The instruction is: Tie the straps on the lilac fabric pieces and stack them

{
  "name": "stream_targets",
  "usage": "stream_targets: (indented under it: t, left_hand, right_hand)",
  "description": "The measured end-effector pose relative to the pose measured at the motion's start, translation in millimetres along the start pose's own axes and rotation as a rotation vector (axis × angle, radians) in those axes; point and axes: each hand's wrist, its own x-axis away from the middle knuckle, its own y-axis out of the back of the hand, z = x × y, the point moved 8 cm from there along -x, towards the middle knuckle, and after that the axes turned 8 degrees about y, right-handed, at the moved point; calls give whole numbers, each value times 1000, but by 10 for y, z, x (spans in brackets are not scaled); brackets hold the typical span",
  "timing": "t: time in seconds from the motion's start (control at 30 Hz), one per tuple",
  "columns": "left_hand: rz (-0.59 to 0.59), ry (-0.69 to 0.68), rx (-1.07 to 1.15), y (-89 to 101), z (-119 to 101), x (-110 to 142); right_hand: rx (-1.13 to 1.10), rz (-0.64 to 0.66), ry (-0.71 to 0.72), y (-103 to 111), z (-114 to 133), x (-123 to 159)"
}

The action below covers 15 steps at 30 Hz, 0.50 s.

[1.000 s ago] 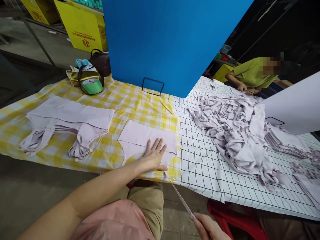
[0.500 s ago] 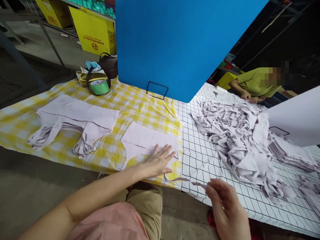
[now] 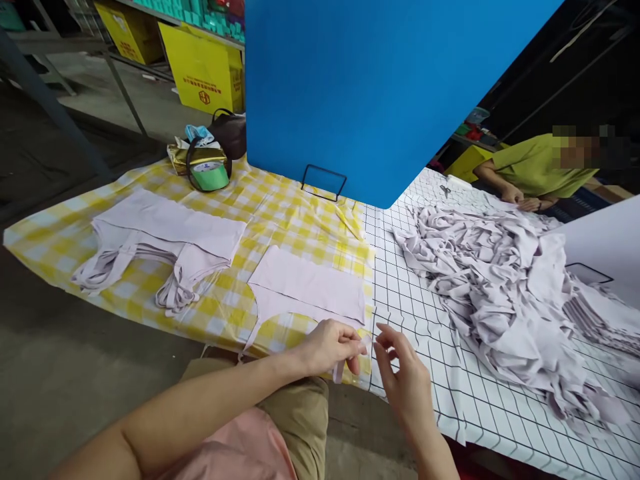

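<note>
A pale lilac strappy top [image 3: 310,287] lies flat on the yellow checked cloth in front of me, its straps toward me. Over its right-hand strap is my left hand [image 3: 333,348], fingers curled and thumb and fingertips together; what they pinch is too small to make out. Part of the strap [image 3: 339,371] hangs below that hand at the table edge. My right hand [image 3: 406,377] hovers close by on the right, fingers bent, thumb and forefinger apart, nothing visible in it. To the left lies a stack of similar lilac tops [image 3: 165,230] with bunched straps.
A big heap of lilac garments [image 3: 500,287] covers the white grid cloth [image 3: 400,287] on the right, near a folded stack [image 3: 600,310]. A blue panel [image 3: 370,100] stands behind. Green tape [image 3: 211,176] sits at back left. Another person [image 3: 545,167] works at far right.
My left hand has lifted off the flat top and curled its fingers. The right hand has moved left and forward beside it, letting go of the strap. The view has shifted slightly left.
</note>
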Motion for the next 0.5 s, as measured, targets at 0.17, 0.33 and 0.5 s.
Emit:
stream_targets:
  t: [0.17, 0.33, 0.5]
  left_hand:
    - [26, 50, 18, -72, 115, -26]
    - [-73, -7, -220, 77, 135, -94]
    - [-437, -313, -980, 582, -174, -179]
  right_hand:
    - [218, -26, 305, -114, 212, 80]
    - [278, -64, 346, -165, 265, 28]
    - [66, -106, 207, -285, 70, -80]
